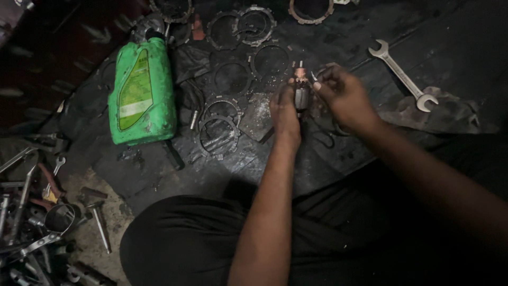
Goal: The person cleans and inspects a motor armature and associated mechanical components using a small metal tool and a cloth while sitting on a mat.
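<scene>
My left hand point(284, 114) grips a small motor armature point(301, 90) upright, its copper end pointing away from me. My right hand point(343, 95) is beside it on the right, its fingers pinching a small thin metal piece point(314, 77) close to the armature's top. Both hands hover over a dark oily sheet point(370, 32) spread on the floor.
A green oil jug point(142, 90) lies on its side at the left. Several toothed clutch rings point(231, 78) are spread above and left of the hands. A double open-end spanner point(402, 75) lies at the right by a rag point(450, 112). A heap of tools point(32, 212) fills the lower left.
</scene>
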